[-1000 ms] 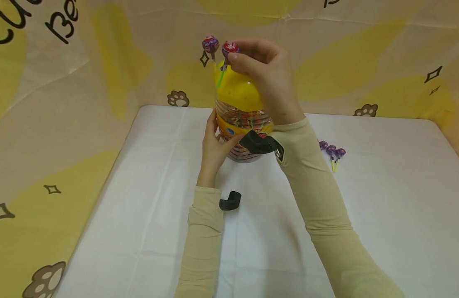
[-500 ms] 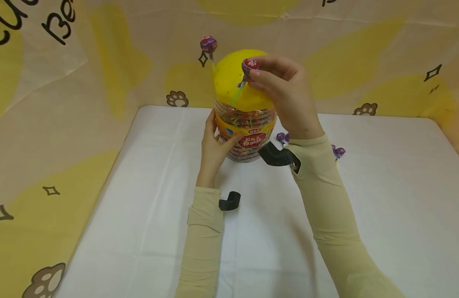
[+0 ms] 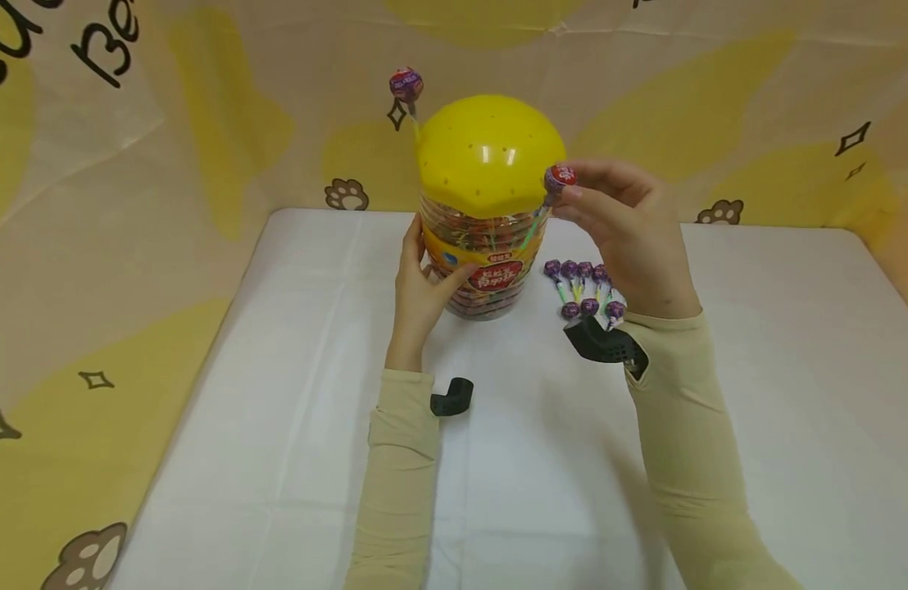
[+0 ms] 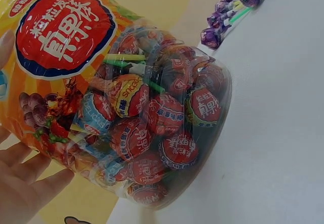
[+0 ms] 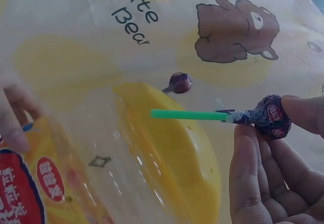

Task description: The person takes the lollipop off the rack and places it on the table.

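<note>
A clear ribbed jar with a domed yellow lid stands on the table, full of wrapped lollipops. My left hand grips its left side, thumb across the orange label. Beside the lid's right edge, my right hand pinches a purple-wrapped lollipop by its candy head. Its green stick points away from the fingers, toward the jar and lid. Another lollipop sticks up at the lid's left edge, candy end outward.
Several purple lollipops lie in two rows on the white table, right of the jar. A yellow-patterned cloth backdrop rises behind and at the left. Black wrist cameras jut from both sleeves.
My right hand has moved right and down with its lollipop, from the lid's upper left to its right edge. My left hand keeps its hold on the jar.
</note>
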Motion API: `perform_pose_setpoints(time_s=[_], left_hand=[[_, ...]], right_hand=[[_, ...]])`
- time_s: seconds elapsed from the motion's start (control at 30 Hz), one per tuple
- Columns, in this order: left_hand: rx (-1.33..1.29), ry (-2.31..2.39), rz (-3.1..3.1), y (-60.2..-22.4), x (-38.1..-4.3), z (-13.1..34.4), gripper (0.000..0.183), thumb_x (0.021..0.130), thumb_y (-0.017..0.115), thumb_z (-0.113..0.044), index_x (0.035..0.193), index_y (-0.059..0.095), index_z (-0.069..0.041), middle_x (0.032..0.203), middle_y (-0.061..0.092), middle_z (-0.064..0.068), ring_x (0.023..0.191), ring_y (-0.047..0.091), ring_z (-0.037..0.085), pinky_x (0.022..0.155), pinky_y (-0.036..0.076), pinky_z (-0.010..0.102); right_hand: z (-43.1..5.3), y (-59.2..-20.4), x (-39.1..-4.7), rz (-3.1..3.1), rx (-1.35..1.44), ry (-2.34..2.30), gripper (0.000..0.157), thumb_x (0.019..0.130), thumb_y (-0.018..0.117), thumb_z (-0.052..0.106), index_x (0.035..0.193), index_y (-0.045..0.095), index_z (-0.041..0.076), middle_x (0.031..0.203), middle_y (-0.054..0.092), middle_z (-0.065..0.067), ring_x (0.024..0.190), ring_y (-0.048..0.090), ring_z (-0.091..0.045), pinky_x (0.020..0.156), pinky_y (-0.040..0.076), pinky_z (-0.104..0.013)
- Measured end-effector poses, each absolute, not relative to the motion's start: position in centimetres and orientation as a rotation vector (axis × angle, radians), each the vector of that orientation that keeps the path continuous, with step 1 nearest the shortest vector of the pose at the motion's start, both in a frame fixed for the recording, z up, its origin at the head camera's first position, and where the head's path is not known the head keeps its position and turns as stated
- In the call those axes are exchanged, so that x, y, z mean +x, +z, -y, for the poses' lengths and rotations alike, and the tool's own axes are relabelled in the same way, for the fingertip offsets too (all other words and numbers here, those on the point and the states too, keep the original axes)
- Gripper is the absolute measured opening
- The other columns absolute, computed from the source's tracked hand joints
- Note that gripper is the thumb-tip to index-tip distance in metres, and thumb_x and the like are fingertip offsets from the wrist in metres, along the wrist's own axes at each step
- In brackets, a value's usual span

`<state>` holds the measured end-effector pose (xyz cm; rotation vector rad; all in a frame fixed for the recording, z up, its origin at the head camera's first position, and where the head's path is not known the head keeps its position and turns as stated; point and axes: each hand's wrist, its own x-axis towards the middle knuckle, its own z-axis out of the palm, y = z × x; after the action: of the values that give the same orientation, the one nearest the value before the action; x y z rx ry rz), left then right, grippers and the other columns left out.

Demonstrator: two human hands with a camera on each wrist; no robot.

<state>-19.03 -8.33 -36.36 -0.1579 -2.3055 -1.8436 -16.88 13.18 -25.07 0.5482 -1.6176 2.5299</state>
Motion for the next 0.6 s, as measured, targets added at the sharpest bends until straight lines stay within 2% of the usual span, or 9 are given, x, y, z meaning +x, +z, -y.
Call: perform_pose_setpoints(time_s=[0.27,0.6], left_hand=[[-0.16,-1.848,2.287,-36.4,-19.0,8.4,0.092,0.082,0.076,-0.023,0.151,0.016,-0.013,0.154,0.023,0.005,0.139,0.024,0.019,0.109,0.029,0.045],[-0.173,-1.864,2.281,-36.4,-19.0,8.3,0.092,0.082,0.075,-0.022,0.151,0.015,-0.013,0.154,0.022,0.004,0.14,0.023,0.019,0.11,0.028,0.045]], right_hand=[[-15.2,-26.2,-15.7,1.606,0.491,2.55,0.017,0.088,0.06,-0.005,0.103,0.065,-0.011,0.097,0.066,-0.017,0.088,0.061,-0.029,0.085,0.052,-0.032],[-17.9,-28.7,-13.9,1.572,0.398,2.573,0.015,0.087,0.059,-0.01,0.099,0.066,-0.014,0.095,0.066,-0.016,0.08,0.062,-0.024,0.079,0.055,-0.029]])
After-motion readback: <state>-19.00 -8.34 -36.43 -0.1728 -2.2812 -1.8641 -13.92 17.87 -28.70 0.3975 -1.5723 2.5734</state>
